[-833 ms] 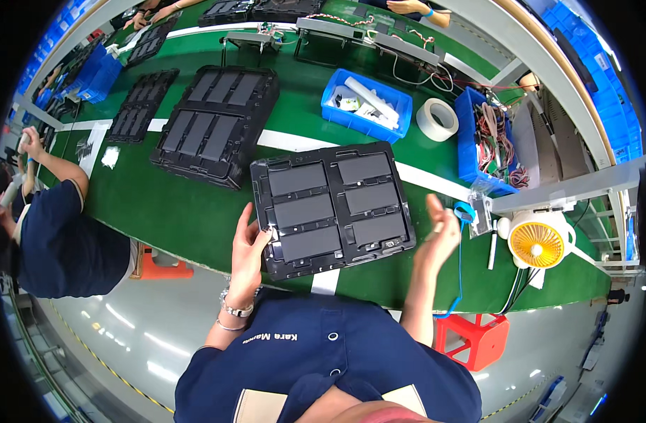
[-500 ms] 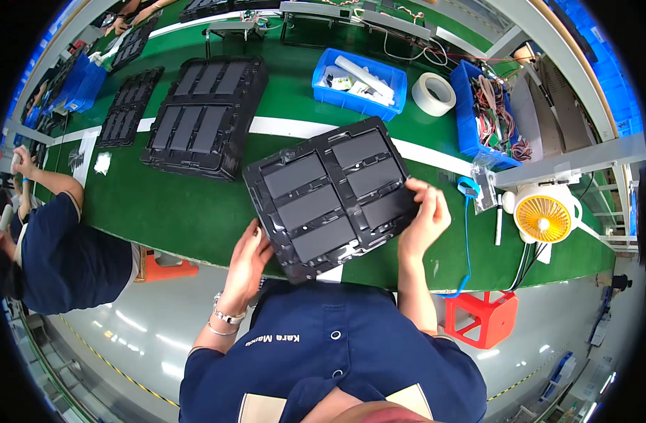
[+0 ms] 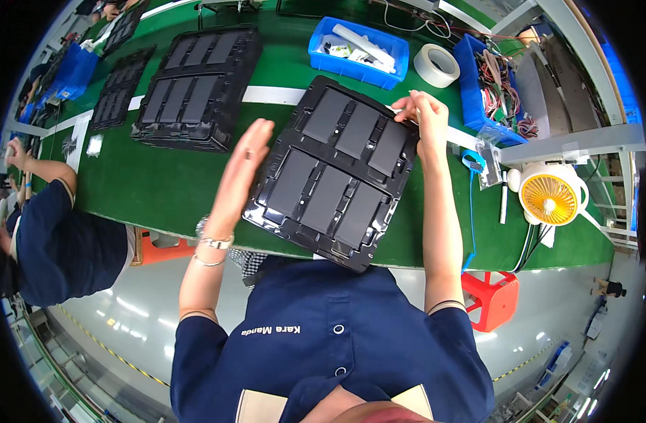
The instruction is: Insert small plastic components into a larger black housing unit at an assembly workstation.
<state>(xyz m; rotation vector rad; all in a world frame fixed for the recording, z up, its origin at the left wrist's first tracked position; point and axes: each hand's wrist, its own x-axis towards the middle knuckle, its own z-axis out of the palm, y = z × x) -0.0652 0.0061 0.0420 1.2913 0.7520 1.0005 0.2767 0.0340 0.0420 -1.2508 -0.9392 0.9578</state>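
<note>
A black plastic tray (image 3: pixel 340 163) with two rows of flat dark grey panels lies at a slant in front of me, its lower corner at the green table's front edge. My left hand (image 3: pixel 242 173) is upright beside the tray's left side, fingers straight and together, not gripping. My right hand (image 3: pixel 427 121) is at the tray's upper right corner with fingers bent in around the edge. The fingertips there are partly hidden. Further left on the table sits a similar black tray (image 3: pixel 196 81) with grey panels.
Beyond the tray are a blue bin (image 3: pixel 358 67) of small parts, a tape roll (image 3: pixel 436 66) and a blue bin of wires (image 3: pixel 493 92). A small fan (image 3: pixel 548 200) and a blue cord (image 3: pixel 471 211) lie right. A co-worker (image 3: pixel 66 240) sits left; a red stool (image 3: pixel 492 299) stands below.
The black tray has turned counterclockwise, its right end swinging away from me. My right hand has moved up with its corner. My left hand has come off the lower left edge and moved up.
</note>
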